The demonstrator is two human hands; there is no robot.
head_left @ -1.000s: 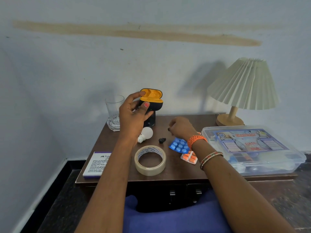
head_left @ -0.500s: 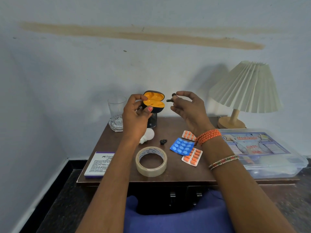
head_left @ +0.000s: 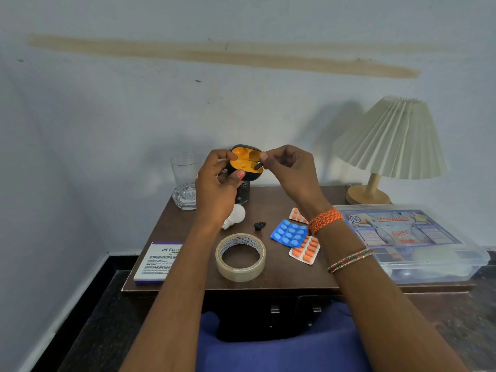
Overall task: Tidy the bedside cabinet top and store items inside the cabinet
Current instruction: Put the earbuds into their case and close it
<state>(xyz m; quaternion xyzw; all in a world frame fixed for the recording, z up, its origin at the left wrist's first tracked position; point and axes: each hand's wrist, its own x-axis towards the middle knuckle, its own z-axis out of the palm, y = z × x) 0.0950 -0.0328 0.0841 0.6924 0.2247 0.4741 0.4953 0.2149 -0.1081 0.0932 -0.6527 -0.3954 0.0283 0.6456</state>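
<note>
My left hand point(head_left: 218, 189) holds an open earbud case point(head_left: 245, 162), black outside and orange inside, above the back of the brown cabinet top point(head_left: 271, 275). My right hand point(head_left: 291, 173) pinches a small black earbud point(head_left: 258, 165) at the case's right side. A second black earbud point(head_left: 259, 225) lies on the cabinet top. Below it sits a roll of clear tape point(head_left: 240, 256). A blue pill strip point(head_left: 289, 233) and two orange pill strips point(head_left: 305, 249) lie to the right of the tape.
A glass tumbler point(head_left: 184, 181) stands at the back left, a black mesh holder point(head_left: 243, 193) and a white bulb point(head_left: 236, 214) beside it. A white box point(head_left: 158, 261) lies front left. A clear first-aid box point(head_left: 410, 242) and a pleated lamp point(head_left: 389, 146) fill the right side. Cabinet door handles point(head_left: 275, 310) show below.
My right hand picked an earbud up off the cabinet top and lifted it up and left to the open case. My left hand kept the case raised.
</note>
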